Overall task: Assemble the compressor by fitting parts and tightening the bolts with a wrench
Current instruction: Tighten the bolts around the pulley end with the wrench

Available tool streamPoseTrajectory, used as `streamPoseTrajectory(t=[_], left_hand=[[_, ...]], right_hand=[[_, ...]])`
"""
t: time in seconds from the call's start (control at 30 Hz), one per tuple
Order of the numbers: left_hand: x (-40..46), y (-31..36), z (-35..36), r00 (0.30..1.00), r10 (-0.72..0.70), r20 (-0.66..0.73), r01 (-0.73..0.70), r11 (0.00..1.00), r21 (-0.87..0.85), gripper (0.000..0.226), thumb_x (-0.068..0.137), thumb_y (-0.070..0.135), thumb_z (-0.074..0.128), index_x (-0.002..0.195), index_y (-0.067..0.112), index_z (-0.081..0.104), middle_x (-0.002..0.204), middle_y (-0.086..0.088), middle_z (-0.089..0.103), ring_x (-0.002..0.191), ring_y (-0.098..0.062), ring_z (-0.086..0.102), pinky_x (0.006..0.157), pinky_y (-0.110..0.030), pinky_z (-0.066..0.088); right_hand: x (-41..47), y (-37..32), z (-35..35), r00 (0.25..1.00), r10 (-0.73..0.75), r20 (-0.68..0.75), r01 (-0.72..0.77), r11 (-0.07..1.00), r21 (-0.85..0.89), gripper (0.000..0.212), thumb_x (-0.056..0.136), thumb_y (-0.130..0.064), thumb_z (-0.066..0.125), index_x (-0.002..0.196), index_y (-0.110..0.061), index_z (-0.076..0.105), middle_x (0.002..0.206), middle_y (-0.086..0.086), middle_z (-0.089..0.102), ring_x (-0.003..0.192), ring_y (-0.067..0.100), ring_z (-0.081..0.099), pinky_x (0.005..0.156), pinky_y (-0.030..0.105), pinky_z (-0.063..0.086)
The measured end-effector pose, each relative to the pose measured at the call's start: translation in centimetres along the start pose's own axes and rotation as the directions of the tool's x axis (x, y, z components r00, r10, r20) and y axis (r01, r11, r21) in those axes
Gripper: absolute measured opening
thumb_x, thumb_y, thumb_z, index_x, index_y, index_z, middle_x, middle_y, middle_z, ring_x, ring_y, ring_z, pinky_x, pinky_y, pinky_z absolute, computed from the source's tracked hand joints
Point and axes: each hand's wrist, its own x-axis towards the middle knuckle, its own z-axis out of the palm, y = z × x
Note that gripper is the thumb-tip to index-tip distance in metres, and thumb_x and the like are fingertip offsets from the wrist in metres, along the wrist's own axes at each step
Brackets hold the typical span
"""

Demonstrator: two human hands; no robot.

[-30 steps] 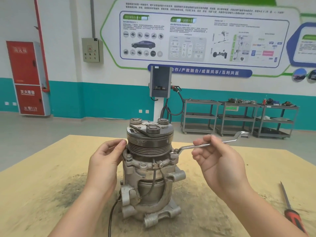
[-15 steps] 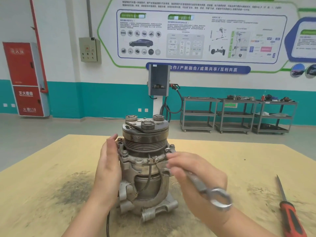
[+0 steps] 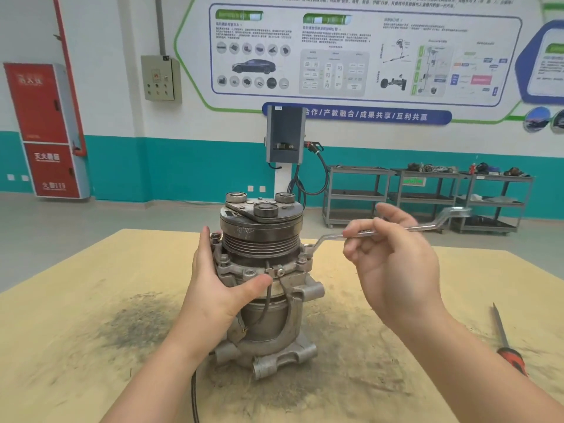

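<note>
nearest: black cable (image 3: pixel 194 395) runs off the compressor's base toward the camera over the plywood table (image 3: pixel 76 315), which is dark with grime around it. screwdriver (image 3: pixel 509 349) with a red-orange handle lies well apart on the right, untouched.

compressor (image 3: pixel 262 288) stands upright mid-table, pulley end up. left hand (image 3: pixel 213 285) braces it: palm flat against the left side of the flange, fingers straight up alongside the housing, thumb pressed across the front just under the flange. nothing curled around, just pushing to hold it steady.

right hand (image 3: pixel 393 257) holds the wrench (image 3: pixel 393 228) mid-shank, fingers curled loosely over it, index partly lifted; light grip, not a full fist. wrench's ring end sits on a flange bolt (image 3: pixel 308 248) at the right side of the housing, handle running out to the right and away, roughly level.

step in hand, by judgement: tightening the flange bolts, this one on the right. other bolts (image 3: pixel 216 236) on the left flange are seated; how tight, can't tell.

next move needs: keep the ring square on the head, firmer grip further out on the handle for leverage, left hand countering so the body doesn't spin or tip. risk: ring slipping off.

behind: grey tool carts (image 3: pixel 427 196), wall charger (image 3: pixel 285 135), red fire cabinet (image 3: pixel 45 129).
</note>
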Motion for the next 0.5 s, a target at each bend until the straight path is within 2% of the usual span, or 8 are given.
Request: streamPoseTrajectory(t=[0.1,0.27,0.33,0.4,0.5], left_hand=[[-0.1,0.0,0.2,1.0,-0.004,-0.008,0.004,1.0,0.002,0.137,0.042,0.072,0.075,0.154,0.036,0.004,0.156,0.014,0.026,0.142,-0.009,0.03,0.118,-0.045,0.028],[-0.1,0.0,0.3,0.999,0.019,-0.032,-0.019,1.0,0.006,0.134,0.043,0.071,0.074,0.154,0.034,0.008,0.148,0.015,0.034,0.136,-0.006,0.036,0.117,-0.039,0.03],[0.0,0.0,0.3,0.999,0.027,-0.039,-0.027,1.0,0.004,0.133,0.043,0.072,0.073,0.153,0.034,0.01,0.145,0.018,0.034,0.133,-0.001,0.035,0.113,-0.031,0.029],[0.1,-0.1,0.3,0.999,0.024,-0.033,-0.024,1.0,-0.001,0.133,0.043,0.072,0.075,0.154,0.033,0.011,0.146,0.016,0.036,0.133,-0.002,0.036,0.113,-0.031,0.031],[0.0,0.0,0.3,0.999,0.015,-0.03,-0.015,1.0,-0.022,0.133,0.047,0.073,0.081,0.153,0.034,0.012,0.145,0.014,0.038,0.134,-0.006,0.039,0.115,-0.038,0.033]], right_hand=[[0.9,0.7,-0.8,0.986,0.168,-0.019,-0.165,0.981,0.104,0.021,0.098,0.001,0.031,0.109,-0.011,0.044,0.061,0.014,0.059,0.047,0.021,0.05,0.051,0.028,0.044],[2.5,1.4,-1.2,0.961,0.273,0.042,-0.276,0.951,0.142,0.018,0.095,-0.006,0.034,0.107,-0.014,0.045,0.06,0.009,0.051,0.046,0.019,0.042,0.053,0.03,0.035],[3.7,1.9,-0.8,0.936,0.35,0.041,-0.352,0.925,0.141,0.011,0.099,-0.017,0.036,0.096,-0.014,0.046,0.054,0.004,0.044,0.041,0.016,0.035,0.046,0.027,0.033],[4.5,2.5,-0.1,0.908,0.418,0.021,-0.416,0.893,0.17,0.027,0.103,-0.032,0.035,0.088,-0.014,0.047,0.049,-0.001,0.038,0.037,0.013,0.029,0.04,0.023,0.027],[4.2,3.2,0.5,0.931,0.357,-0.075,-0.338,0.922,0.188,0.032,0.104,-0.036,0.035,0.084,-0.014,0.046,0.046,-0.004,0.034,0.035,0.011,0.024,0.037,0.021,0.023]])
